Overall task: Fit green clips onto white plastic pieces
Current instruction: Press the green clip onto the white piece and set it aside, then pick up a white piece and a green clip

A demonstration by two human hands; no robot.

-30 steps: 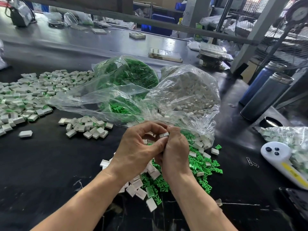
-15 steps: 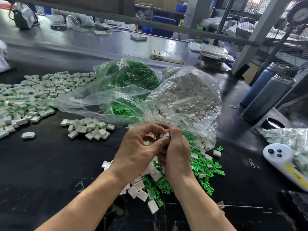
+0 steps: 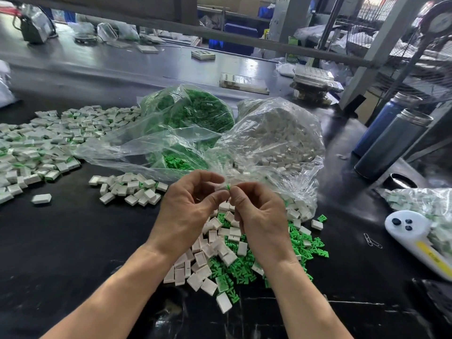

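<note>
Fitting clips: many pieces done, far more still in the bags

Pressing one green clip (image 3: 228, 187) into a white piece (image 3: 221, 187) is the step in hand, as I judge it; both hands are raised above the table (image 3: 61, 241), and the two parts meet between the fingertips. The left hand (image 3: 188, 211) is curled, thumb and forefinger pinched on the white piece; the right hand (image 3: 259, 216) is also curled, its thumb and forefinger pinched on the clip, of which only a small green tip shows. Whether the clip is fully seated I cannot tell; the fingers hide the joint.

On what seems done: a wide heap (image 3: 36, 145) lies at far left, and many pieces in it show a green edge, so I take them for finished; a small group (image 3: 129, 188) near the left hand shows green on a few pieces, so it is probably finished too.

On what is left: a loose pile (image 3: 244, 260) of white pieces and clips lies mixed under the hands; behind it, the clip bag (image 3: 188, 113) and the piece bag (image 3: 276, 138) lie open and look nearly full. I judge that the larger part of the work remains.
</note>
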